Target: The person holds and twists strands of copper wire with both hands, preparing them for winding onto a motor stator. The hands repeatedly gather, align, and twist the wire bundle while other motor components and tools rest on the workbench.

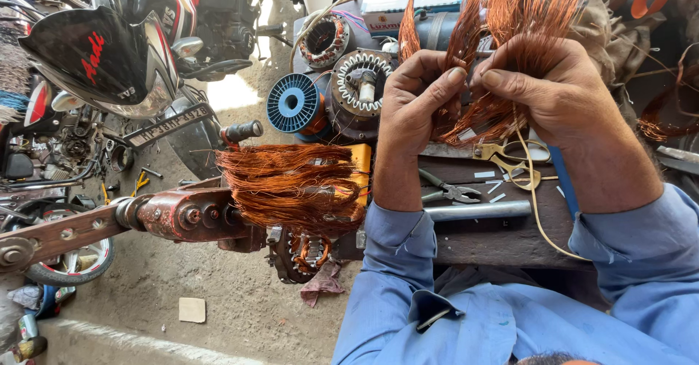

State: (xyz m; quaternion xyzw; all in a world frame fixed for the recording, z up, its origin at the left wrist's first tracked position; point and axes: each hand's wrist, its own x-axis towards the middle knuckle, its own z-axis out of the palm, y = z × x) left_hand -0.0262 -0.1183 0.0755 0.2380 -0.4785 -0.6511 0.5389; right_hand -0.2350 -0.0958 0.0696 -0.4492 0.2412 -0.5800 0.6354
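At the far left a parked motorcycle point(109, 59) stands on the dusty ground, its front and rear cut off by the frame edges, and below it a rusty winding machine arm point(109, 223) runs from the left edge toward the middle. On its inner end hangs a loose bundle of copper wire point(295, 183), its strands lying mostly left to right and drooping at the ends. Above that sit a blue wire spool point(293, 104) and a stripped motor stator point(362, 82) with its pale slot ring facing the camera; a second stator point(324, 41) lies behind it. The left hand point(415, 103) rises from a blue sleeve, palm turned toward the wearer, its fingers curled and pressed together, the fingertips pinching strands of the copper coil point(502, 52). That coil is held up between both hands above the wooden workbench point(502, 234); its long axis runs roughly top to bottom of the view, the loop end going out of frame at the top, so its full shape cannot be seen. The right hand point(553, 92) closes over the coil from the right, thumb pointing left toward the other hand, hiding the middle of the strands. Under the hands lie pliers point(451, 189), a metal rod point(477, 211) and brass-coloured scissors point(510, 157), partly covered.
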